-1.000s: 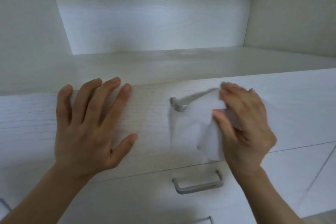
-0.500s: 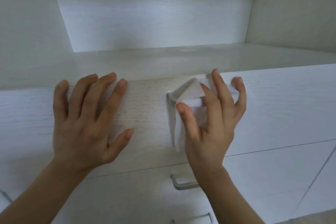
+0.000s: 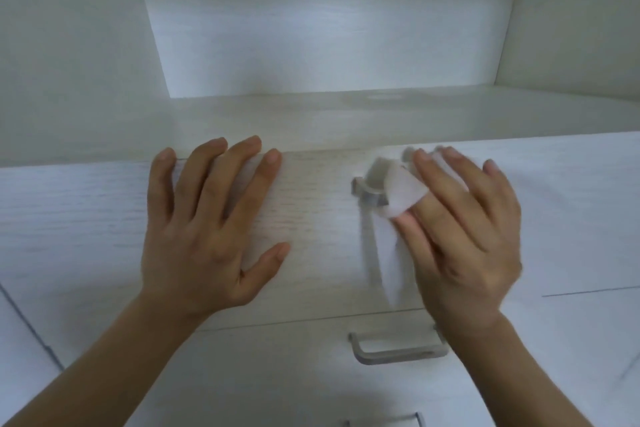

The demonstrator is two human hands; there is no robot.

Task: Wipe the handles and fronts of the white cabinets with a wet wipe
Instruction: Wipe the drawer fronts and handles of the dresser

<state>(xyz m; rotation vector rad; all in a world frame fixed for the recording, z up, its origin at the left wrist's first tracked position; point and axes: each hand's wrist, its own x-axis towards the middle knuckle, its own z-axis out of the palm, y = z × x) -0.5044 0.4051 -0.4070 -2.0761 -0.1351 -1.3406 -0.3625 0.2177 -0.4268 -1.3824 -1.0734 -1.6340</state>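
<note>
Since half a second ago my right hand [image 3: 464, 236] has slid right along the top handle [image 3: 367, 189], baring its left end. I judge the handle pass is nearly done and the drawer front [image 3: 311, 218] comes next. That hand pinches the wet wipe [image 3: 403, 194] between thumb and fingers, draped over the handle bar. My left hand [image 3: 211, 229] lies flat and spread on the same front, holding nothing. The wipe looks white, thin and crumpled, its hanging part blurred.
</note>
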